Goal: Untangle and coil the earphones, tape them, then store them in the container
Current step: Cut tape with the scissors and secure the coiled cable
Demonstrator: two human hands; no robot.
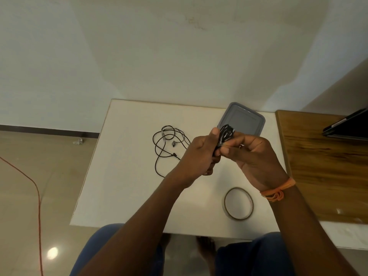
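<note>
Both the left hand and right hand pinch a coiled bundle of black earphone cable above the white table, with a grey lidded plastic container by the far edge, loose black earphones mid-table and a clear tape roll near the front edge.

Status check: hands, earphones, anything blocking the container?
Both hands, left hand and right hand, on coiled earphones. Second set loose on table. Grey container unobstructed.

Plain indoor room, white table, tiled floor, bare wall
</note>
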